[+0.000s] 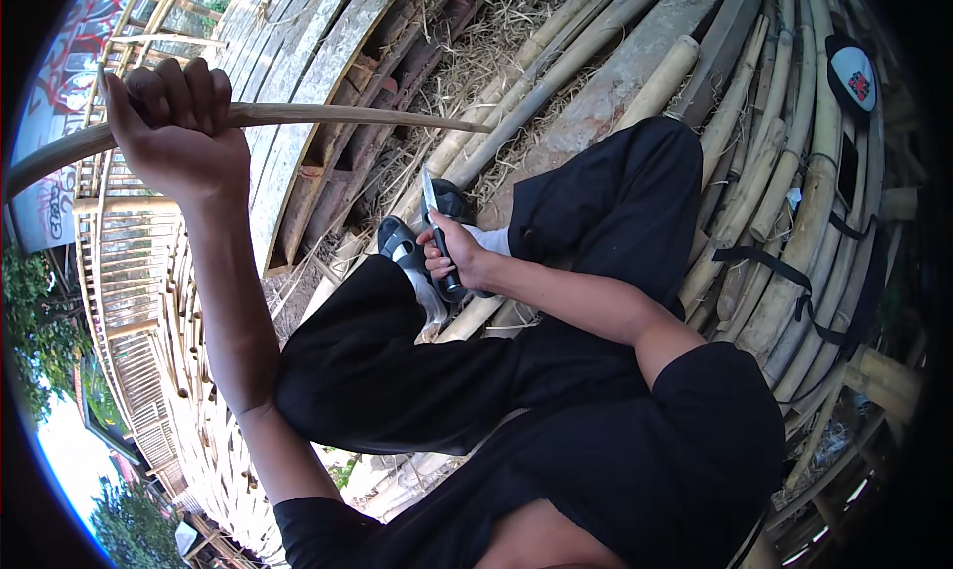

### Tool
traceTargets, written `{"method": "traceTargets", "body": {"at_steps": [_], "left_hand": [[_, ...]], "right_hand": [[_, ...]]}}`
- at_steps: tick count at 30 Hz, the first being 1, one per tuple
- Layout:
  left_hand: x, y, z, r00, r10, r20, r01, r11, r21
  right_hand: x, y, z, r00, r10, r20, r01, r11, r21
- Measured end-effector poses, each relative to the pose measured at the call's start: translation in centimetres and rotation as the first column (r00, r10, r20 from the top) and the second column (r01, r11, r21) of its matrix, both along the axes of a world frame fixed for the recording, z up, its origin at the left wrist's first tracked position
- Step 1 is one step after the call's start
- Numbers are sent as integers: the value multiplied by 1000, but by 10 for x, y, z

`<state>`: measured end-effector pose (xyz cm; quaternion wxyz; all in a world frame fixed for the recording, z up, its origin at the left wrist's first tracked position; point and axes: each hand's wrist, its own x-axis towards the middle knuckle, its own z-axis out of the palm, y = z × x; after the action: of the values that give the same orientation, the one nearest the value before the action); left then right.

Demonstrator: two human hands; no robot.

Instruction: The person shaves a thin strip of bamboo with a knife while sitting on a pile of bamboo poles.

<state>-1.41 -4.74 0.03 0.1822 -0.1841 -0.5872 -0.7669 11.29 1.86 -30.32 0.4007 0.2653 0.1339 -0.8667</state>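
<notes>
My left hand (179, 122) is raised at the upper left, its fingers wrapped round a long, slightly curved wooden stick (318, 114). One end of the stick runs out past the left rim; the other tapers to a thin tip in front of the bamboo poles. Low by my feet, my right hand (457, 249) grips a knife (430, 190) by its dark handle. Its blade points up and away from me, apart from the stick. Sandals (399, 239) and light socks show beside the knife.
Bamboo poles (784, 172) lie stacked along the right, with a black strap (764, 261) and a white-and-black cap-like item (852, 77) on them. Wood shavings (476, 48) litter the ground. A weathered plank platform (298, 33) stands far left, near a bamboo fence (124, 261).
</notes>
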Motion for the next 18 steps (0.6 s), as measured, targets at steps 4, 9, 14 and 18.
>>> {"method": "traceTargets", "body": {"at_steps": [4,9,14,18], "left_hand": [[-7,-15,5,974,-225,-20,223,972,-76],[0,-44,36,968,-182,-174,167,981,-96],[10,-57,66,987,63,-146,-69,997,-36],[29,-13,62,961,199,-191,-208,978,-30]], "right_hand": [[0,-2,-2,999,26,-27,-25,999,34],[2,0,15,970,147,-194,-82,948,307],[-1,4,24,898,315,-306,-149,874,463],[-3,11,31,880,358,-312,-143,826,545]]}}
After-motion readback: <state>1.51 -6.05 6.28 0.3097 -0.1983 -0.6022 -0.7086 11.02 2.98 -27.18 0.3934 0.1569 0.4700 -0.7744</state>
